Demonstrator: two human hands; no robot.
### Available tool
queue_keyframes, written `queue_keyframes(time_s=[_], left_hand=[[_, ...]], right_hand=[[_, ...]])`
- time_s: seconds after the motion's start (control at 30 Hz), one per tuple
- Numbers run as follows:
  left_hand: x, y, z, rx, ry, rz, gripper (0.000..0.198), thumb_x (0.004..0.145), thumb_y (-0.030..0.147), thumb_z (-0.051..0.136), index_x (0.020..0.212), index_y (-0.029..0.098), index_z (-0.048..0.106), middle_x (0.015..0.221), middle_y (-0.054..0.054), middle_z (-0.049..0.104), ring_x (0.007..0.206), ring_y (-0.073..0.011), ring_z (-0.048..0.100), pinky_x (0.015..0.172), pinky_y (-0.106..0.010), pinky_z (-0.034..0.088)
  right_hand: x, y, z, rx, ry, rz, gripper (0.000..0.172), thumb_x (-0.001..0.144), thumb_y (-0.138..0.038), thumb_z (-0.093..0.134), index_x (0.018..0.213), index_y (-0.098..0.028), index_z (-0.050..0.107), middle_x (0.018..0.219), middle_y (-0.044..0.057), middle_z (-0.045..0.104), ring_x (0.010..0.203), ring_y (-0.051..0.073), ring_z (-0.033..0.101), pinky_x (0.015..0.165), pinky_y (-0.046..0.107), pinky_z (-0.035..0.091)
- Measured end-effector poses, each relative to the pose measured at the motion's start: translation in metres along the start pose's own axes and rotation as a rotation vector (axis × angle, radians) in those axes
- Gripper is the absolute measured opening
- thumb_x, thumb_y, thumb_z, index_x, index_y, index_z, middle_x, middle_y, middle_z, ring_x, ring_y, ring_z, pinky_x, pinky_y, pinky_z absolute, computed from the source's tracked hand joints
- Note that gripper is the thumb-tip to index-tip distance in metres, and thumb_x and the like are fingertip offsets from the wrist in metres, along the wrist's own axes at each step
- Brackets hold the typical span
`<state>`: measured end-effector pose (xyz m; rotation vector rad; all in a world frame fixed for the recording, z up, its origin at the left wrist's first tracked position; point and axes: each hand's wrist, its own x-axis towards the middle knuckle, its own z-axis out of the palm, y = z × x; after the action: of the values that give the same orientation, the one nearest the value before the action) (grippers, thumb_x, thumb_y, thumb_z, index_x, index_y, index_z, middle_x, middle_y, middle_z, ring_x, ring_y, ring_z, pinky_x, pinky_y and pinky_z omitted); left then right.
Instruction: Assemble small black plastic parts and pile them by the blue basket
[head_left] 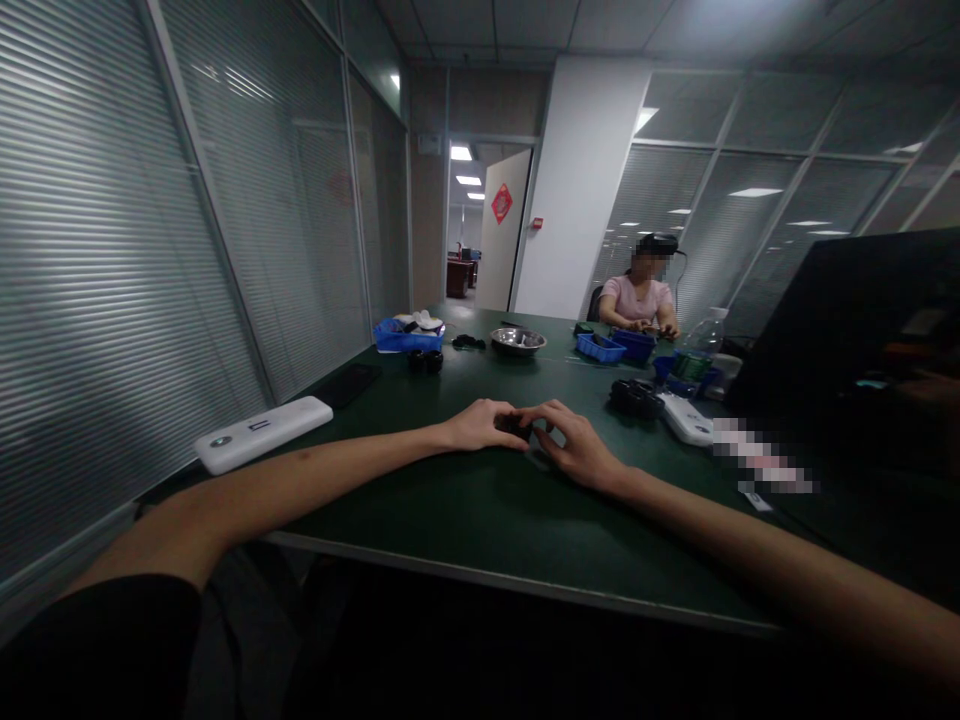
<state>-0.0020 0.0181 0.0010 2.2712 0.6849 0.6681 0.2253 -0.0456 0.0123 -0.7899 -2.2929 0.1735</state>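
Observation:
Over the middle of the green table (450, 500), my left hand (476, 426) curls round a small dark object (513, 426), thumb on the near side and fingers on the far side. From the other side my right hand (579, 448) reaches in with bent fingers. Its fingertips meet the right end of the same dark object, and the thumb is bent below them. Too little light falls on the object to tell its kind. Beyond the hands stands a shiny metal bowl (517, 343).
A blue tray (409, 338) with pale items stands back left, near dark round pieces (425, 361). White devices (262, 432) lie at left and right. Black parts (635, 398), a plastic bottle (697, 350) and a large dark screen (847, 340) are right. A co-worker (637, 300) sits behind blue bins (634, 345).

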Motion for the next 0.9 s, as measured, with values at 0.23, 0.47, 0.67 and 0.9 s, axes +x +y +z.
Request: queue_keyframes(time_s=[0.23, 0.47, 0.67, 0.9], left_hand=[[0.0004, 0.0001, -0.0003, 0.029, 0.009, -0.009, 0.050, 0.075, 0.053, 0.079, 0.103, 0.013, 0.070, 0.091, -0.004, 0.068, 0.081, -0.0180, 0.062, 0.070, -0.028, 0.042], [0.0014, -0.0024, 0.0003, 0.035, 0.015, -0.011, 0.052, 0.074, 0.053, 0.079, 0.105, 0.013, 0.070, 0.090, -0.003, 0.068, 0.081, -0.0171, 0.060, 0.071, -0.027, 0.042], [-0.0008, 0.0038, -0.0004, 0.032, 0.005, -0.006, 0.049, 0.076, 0.052, 0.078, 0.103, 0.012, 0.070, 0.087, -0.003, 0.067, 0.078, -0.0164, 0.059, 0.069, -0.027, 0.040], [0.0000, 0.0027, -0.0011, 0.070, 0.002, 0.014, 0.049, 0.076, 0.057, 0.077, 0.099, 0.014, 0.069, 0.084, -0.001, 0.064, 0.074, -0.0149, 0.055, 0.065, -0.027, 0.037]], right_hand=[[0.0008, -0.0065, 0.0006, -0.036, 0.028, -0.019, 0.026, 0.097, -0.020, 0.055, 0.121, -0.024, 0.063, 0.120, 0.010, 0.062, 0.105, 0.025, 0.062, 0.089, 0.042, 0.054], [0.0007, -0.0013, 0.0020, -0.088, -0.002, 0.020, 0.024, 0.098, -0.030, 0.059, 0.122, -0.025, 0.064, 0.111, 0.009, 0.062, 0.096, 0.023, 0.062, 0.082, 0.037, 0.053], [0.0010, -0.0053, -0.0006, -0.068, -0.020, -0.029, 0.026, 0.094, -0.017, 0.057, 0.119, -0.024, 0.062, 0.113, 0.009, 0.064, 0.104, 0.025, 0.061, 0.090, 0.040, 0.052], [0.0008, -0.0003, 0.0006, -0.052, -0.016, -0.034, 0.026, 0.094, -0.010, 0.051, 0.115, -0.024, 0.061, 0.108, 0.008, 0.065, 0.101, 0.024, 0.061, 0.087, 0.041, 0.052]])
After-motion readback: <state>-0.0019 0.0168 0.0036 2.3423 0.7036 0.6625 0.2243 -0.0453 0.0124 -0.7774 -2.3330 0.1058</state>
